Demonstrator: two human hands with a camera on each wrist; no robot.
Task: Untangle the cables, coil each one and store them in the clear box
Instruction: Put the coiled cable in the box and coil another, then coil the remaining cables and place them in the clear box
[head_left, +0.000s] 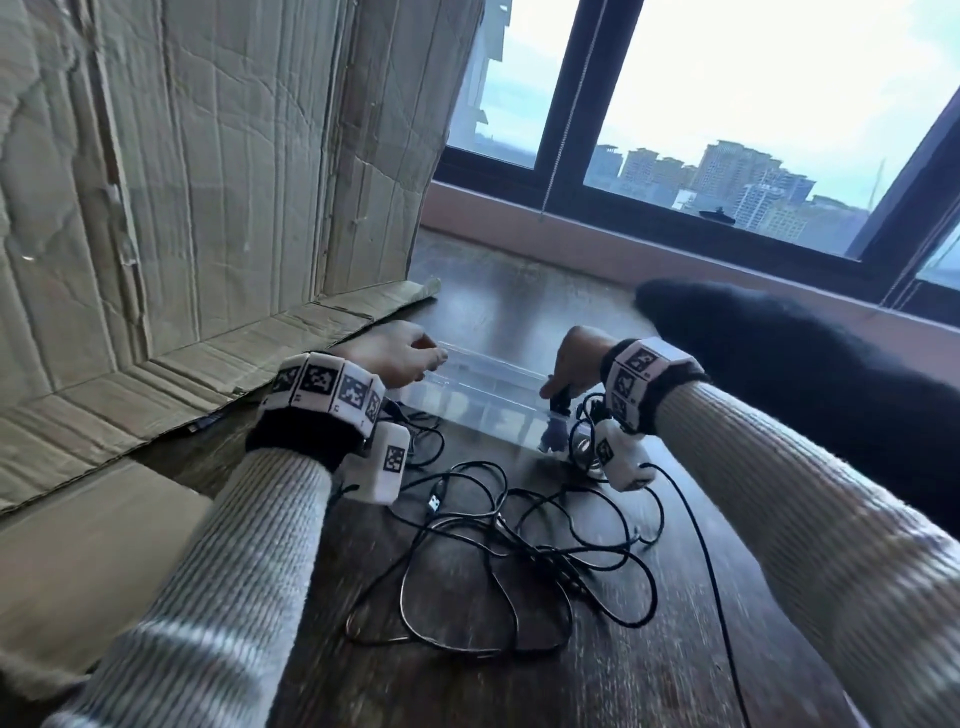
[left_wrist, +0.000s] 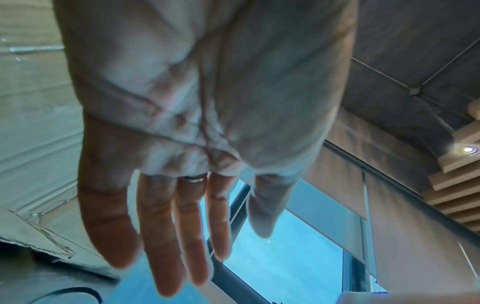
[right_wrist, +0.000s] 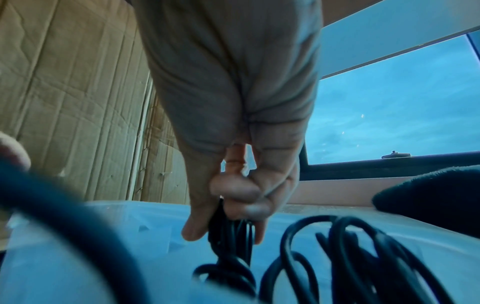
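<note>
Our right hand (right_wrist: 233, 144) pinched a coiled black cable (right_wrist: 228, 236) between curled fingers (right_wrist: 233, 189) at the clear plastic box (head_left: 488, 384), while our left hand (left_wrist: 197, 123), fingers straight, held nothing beside the box's other end.

Two hands are over the table: the left hand (head_left: 387, 358) at the far left and the right hand (head_left: 576, 358) at the far right. One clear box (head_left: 483, 395) lies between them. One tangle of black cables (head_left: 509, 551) lies nearer; how many cables are in it cannot be told. One silver plug (head_left: 434, 503) shows. One cardboard sheet (head_left: 208, 182) stands at the left, and one dark cloth (head_left: 779, 374) lies at the right.
</note>
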